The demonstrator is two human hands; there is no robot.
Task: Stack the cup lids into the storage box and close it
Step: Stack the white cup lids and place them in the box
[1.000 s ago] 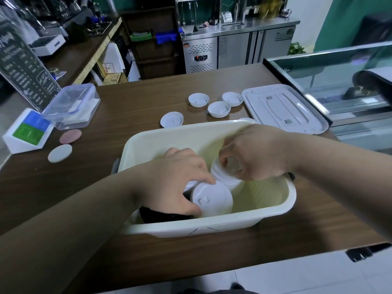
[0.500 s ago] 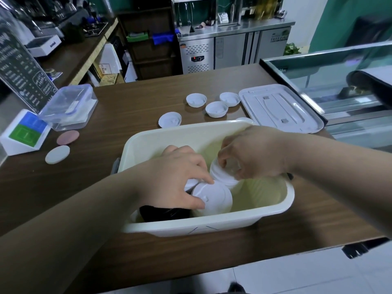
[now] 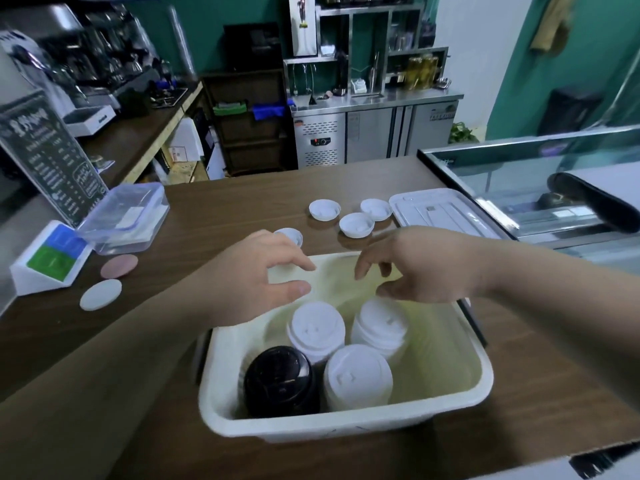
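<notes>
Cream storage box (image 3: 346,427) with lid stacks (image 3: 356,372), left hand (image 3: 256,275), right hand (image 3: 429,268) above, fingers (image 3: 299,264) apart, empty, loose lids (image 3: 356,225) beyond

Cream storage box (image 3: 346,429), lower centre: three white lid stacks (image 3: 358,374), one black lid stack (image 3: 278,381). Dark wood-grain counter (image 3: 221,216). Upper left: green-blue card stand (image 3: 52,254); pink coaster (image 3: 119,266).

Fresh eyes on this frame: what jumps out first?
The cream storage box at centre, with three white lid stacks and one black stack inside. The left hand and right hand hover open over its far rim, holding nothing. Beyond, loose lids and the flat box cover lie on the counter.
</notes>
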